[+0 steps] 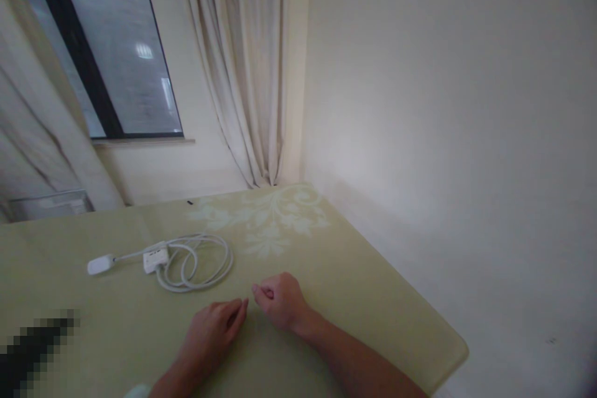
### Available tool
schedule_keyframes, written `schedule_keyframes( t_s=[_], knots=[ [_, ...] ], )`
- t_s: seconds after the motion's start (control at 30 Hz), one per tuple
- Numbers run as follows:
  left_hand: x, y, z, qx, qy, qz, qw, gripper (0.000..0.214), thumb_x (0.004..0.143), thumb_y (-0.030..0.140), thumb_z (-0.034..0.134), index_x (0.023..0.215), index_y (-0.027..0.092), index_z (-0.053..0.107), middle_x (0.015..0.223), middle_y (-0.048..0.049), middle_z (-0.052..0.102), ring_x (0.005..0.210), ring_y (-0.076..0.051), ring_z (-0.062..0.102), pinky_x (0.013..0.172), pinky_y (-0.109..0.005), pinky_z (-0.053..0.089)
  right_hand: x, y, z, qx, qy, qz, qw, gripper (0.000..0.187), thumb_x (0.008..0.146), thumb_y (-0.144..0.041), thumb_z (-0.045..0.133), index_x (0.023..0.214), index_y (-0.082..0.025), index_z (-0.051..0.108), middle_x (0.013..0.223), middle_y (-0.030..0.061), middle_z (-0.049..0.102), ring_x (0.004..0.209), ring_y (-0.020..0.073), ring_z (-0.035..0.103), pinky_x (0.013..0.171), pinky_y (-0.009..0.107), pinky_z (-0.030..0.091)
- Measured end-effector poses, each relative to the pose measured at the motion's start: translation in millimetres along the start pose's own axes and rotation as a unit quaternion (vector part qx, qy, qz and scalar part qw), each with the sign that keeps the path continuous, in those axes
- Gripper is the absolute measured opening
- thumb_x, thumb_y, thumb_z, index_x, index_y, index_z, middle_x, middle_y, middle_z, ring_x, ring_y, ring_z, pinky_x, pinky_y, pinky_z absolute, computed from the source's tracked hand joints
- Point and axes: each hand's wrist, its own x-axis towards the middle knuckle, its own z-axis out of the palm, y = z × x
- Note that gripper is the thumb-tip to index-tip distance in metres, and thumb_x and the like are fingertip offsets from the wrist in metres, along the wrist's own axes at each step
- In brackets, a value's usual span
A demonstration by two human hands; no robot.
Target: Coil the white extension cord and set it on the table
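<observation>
My left hand (pixel 211 328) rests low over the green tabletop, its fingers curled in and the thumb pressed against them. Just right of it, my right hand (pixel 282 300) is closed in a loose fist with the thumb side up. Nothing shows in either hand, and a small gap separates them. Beyond my left hand lies a coiled white extension cord (pixel 186 290), touched by neither hand. Its socket block (pixel 155 257) has dark slots, and a white plug end (pixel 100 265) lies farther left.
The green table (pixel 373 317) has a pale floral print and a rounded right corner. A plain wall (pixel 448 137) runs along its right side. Curtains (pixel 242 74) and a window (pixel 116 43) are behind it. A blurred dark shape (pixel 32 348) is at lower left; a tiny dark bit (pixel 189 203) lies near the far edge.
</observation>
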Motion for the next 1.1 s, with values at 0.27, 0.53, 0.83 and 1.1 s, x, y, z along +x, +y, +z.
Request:
schedule_keyframes(
  t_s=[0.27, 0.53, 0.83, 1.1],
  knots=[
    [-4.0, -0.2, -8.7, 0.038, -0.003, -0.078, 0.996, 0.048, 0.102, 0.046, 0.03, 0.079, 0.026, 0.067, 0.084, -0.007, 0.076, 0.08, -0.025, 0.072, 0.068, -0.032, 0.042, 0.2, -0.9, 3.8, 0.048, 0.0, 0.036, 0.998, 0.051, 0.089, -0.041, 0.056, 0.05, -0.02, 0.029, 0.052, -0.0049, 0.021, 0.05, 0.0095, 0.022, 0.054, 0.03, 0.015],
    [17.4, -64.9, -23.8, 0.106, 0.267, -0.227, 0.931, 0.065, 0.098, 0.055, 0.03, 0.135, 0.008, 0.057, 0.131, -0.0248, 0.063, 0.121, -0.043, 0.057, 0.096, -0.055, 0.047, 7.9, 2.2, 6.3, 0.121, 0.003, 0.073, 0.99, 0.052, 0.09, -0.04, 0.056, 0.053, -0.022, 0.025, 0.055, -0.0048, 0.02, 0.053, 0.0095, 0.022, 0.053, 0.029, 0.015],
    [17.7, -89.6, -14.9, -0.107, 0.196, -0.186, 0.957, 0.041, 0.088, 0.033, 0.043, 0.123, 0.016, 0.056, 0.112, -0.0144, 0.075, 0.1, -0.03, 0.072, 0.09, -0.042, 0.053, 17.6, 9.4, -3.5, 0.151, 0.052, 0.092, 0.983, 0.05, 0.09, -0.039, 0.058, 0.053, -0.021, 0.03, 0.054, -0.0063, 0.024, 0.053, 0.0095, 0.026, 0.054, 0.028, 0.019],
    [6.7, -42.4, -8.8, -0.263, 0.147, -0.039, 0.953, 0.021, 0.081, 0.029, 0.047, 0.098, 0.024, 0.059, 0.093, -0.007, 0.077, 0.089, -0.025, 0.073, 0.081, -0.036, 0.055, 23.4, 21.1, -10.5, 0.169, 0.112, 0.087, 0.975, 0.03, 0.091, -0.046, 0.064, 0.098, -0.017, 0.067, 0.083, 0.0015, 0.064, 0.07, 0.0142, 0.056, 0.067, 0.025, 0.043]
  ],
)
